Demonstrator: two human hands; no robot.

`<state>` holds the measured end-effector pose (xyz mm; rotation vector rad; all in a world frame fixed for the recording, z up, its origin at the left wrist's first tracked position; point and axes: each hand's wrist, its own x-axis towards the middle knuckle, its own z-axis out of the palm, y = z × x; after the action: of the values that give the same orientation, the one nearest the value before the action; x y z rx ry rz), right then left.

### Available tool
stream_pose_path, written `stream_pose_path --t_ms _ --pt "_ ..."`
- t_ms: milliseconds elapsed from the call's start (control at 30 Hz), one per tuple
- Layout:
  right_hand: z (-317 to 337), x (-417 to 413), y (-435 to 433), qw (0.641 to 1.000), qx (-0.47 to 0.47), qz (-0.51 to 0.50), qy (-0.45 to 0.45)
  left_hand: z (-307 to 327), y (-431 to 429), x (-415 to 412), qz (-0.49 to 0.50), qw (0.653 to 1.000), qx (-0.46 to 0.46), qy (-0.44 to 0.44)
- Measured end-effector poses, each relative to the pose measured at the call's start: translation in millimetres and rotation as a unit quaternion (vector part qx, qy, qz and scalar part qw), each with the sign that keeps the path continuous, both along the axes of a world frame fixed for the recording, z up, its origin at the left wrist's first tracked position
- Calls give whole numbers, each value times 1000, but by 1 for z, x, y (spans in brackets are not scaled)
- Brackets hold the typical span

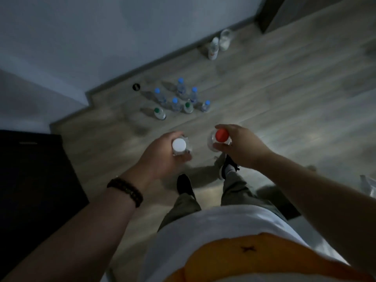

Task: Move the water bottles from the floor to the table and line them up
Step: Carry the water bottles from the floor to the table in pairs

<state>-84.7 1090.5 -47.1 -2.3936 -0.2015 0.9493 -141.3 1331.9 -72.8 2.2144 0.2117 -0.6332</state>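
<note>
My left hand [160,157] grips a clear bottle with a white cap [179,145], held upright above the floor. My right hand [238,146] grips a clear bottle with a red cap [221,134] beside it. On the wooden floor ahead stands a cluster of several small water bottles [181,98], most with blue caps and two with green caps [157,110]. Two larger pale bottles [213,46] stand farther back by the wall. No table top is clearly shown.
A dark piece of furniture [30,190] fills the left edge. The grey wall and skirting [142,66] run diagonally behind the bottles. A small round black object [136,86] lies near the skirting. My feet [185,185] stand on the floor below my hands.
</note>
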Motion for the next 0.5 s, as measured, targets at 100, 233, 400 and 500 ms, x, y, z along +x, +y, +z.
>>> stream_pose_path --t_ms 100,233,400,500 --pt "33 -21 -14 997 18 -64 -37 34 -4 9 -37 999 10 -36" --pt "58 -42 -38 989 27 -128 -68 65 -25 25 -90 994 14 -61" --pt "73 -60 -83 971 29 -215 -101 87 -77 54 -184 981 11 -58" --pt "79 -66 -121 958 34 -266 -100 98 -122 71 -246 967 12 -58"
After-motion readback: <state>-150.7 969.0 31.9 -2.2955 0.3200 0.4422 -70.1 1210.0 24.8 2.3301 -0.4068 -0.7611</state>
